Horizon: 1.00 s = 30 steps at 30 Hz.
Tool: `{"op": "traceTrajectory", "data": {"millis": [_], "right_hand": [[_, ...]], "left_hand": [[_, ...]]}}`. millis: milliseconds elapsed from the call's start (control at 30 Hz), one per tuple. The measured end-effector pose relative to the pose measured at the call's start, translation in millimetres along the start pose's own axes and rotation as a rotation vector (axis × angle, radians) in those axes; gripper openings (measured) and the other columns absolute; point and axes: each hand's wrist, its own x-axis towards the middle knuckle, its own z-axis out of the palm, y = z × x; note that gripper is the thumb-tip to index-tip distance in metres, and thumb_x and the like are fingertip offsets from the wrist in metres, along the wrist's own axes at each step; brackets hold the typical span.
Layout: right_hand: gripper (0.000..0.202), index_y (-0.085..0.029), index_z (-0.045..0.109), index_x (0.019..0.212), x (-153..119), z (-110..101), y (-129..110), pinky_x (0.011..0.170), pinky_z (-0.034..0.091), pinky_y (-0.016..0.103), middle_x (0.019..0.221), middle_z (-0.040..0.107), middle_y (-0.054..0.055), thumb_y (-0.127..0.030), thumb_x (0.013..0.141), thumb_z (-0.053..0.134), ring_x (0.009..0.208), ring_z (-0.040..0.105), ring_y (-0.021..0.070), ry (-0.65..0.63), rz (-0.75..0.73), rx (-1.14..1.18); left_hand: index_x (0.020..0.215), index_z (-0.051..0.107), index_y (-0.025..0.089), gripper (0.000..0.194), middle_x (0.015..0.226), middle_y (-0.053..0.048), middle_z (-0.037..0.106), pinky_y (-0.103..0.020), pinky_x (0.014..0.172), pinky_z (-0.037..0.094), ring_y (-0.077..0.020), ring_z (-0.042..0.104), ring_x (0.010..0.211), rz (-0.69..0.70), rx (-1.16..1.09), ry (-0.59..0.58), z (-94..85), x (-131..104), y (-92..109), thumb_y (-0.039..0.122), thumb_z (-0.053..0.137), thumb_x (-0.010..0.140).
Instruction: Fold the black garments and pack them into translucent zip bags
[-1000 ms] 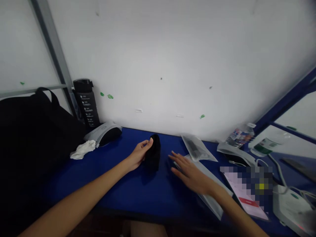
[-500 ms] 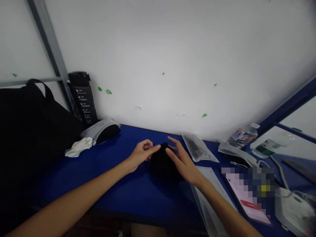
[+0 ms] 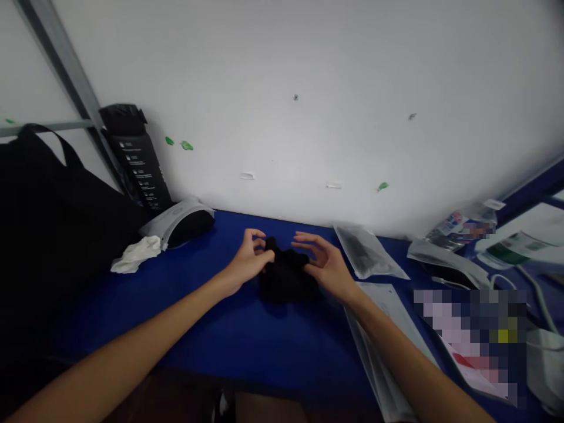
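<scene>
At mid-frame, the left hand (image 3: 249, 262) pinches the upper left edge of a black cloth item (image 3: 288, 283) over the blue tabletop (image 3: 220, 346). The right hand (image 3: 330, 269), fingers loosely curved, touches its right edge; whether it grips, I cannot tell.

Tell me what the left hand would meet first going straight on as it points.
The black cloth, which the left hand appears to be touching; beyond it, probably the right hand, though depth is unclear.

Between left hand (image 3: 251, 258) and right hand (image 3: 326, 264), a cloth (image 3: 288, 282) over a desk (image 3: 220, 341); tissue (image 3: 136, 255) and bag (image 3: 57, 223) lie left of the grip, pouch (image 3: 372, 254) to its right.
</scene>
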Motion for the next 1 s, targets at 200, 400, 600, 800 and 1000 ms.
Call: {"op": "traceTrajectory", "data": {"millis": [200,400,600,800,1000], "right_hand": [[0.061,-0.021,0.069,0.121,2.0,-21.4,10.7,0.097,0.055,0.05,0.142,0.051,0.015,-0.008,0.064,0.054,0.116,0.06,0.0325,0.31,-0.114,-0.622],[0.028,-0.023,0.071,0.085,-0.7,-12.1,-0.1,0.092,0.047,0.043,0.086,0.071,0.005,-0.009,0.081,0.047,0.087,0.065,0.0246,0.024,-0.145,-0.713],[0.03,-0.021,0.075,0.088,-1.2,-7.2,-4.4,0.093,0.043,0.042,0.097,0.074,0.007,-0.017,0.088,0.045,0.095,0.065,0.0252,-0.1,-0.103,-0.743],[0.035,-0.019,0.076,0.099,-0.7,-21.8,-22.0,0.079,0.052,0.042,0.061,0.068,0.004,-0.031,0.089,0.045,0.066,0.066,0.0255,-0.314,0.081,0.133],[0.025,-0.017,0.075,0.095,2.3,-21.2,-16.7,0.066,0.051,0.034,0.073,0.074,0.004,-0.033,0.09,0.056,0.06,0.066,0.0197,-0.282,0.115,0.225]], "left_hand": [[0.114,0.053,0.021,0.067,0.121,-0.009,0.056,-0.042,0.096,0.051,-0.0253,0.057,0.11,0.467,0.546,0.561,-55.5,17.7,15.4,-0.005,0.056,0.052],[0.12,0.068,0.023,0.052,0.113,-0.004,0.074,-0.046,0.111,0.046,-0.0228,0.066,0.114,0.711,0.653,-0.166,-37.0,-6.5,39.1,0.002,0.044,0.079],[0.078,0.074,0.024,0.032,0.064,-0.003,0.062,-0.047,0.097,0.046,-0.0259,0.06,0.082,0.749,1.069,-0.004,-51.8,-7.0,51.7,0.043,0.058,0.098],[0.061,0.06,0.022,0.039,0.059,-0.002,0.057,-0.038,0.081,0.045,-0.0241,0.055,0.073,0.748,1.01,0.636,-84.9,1.9,68.5,0.045,0.068,0.092],[0.092,0.075,0.026,0.033,0.087,-0.003,0.074,-0.033,0.08,0.047,-0.0229,0.067,0.082,0.686,0.965,-0.055,-62.8,-12.8,65.7,0.049,0.054,0.103]]}}
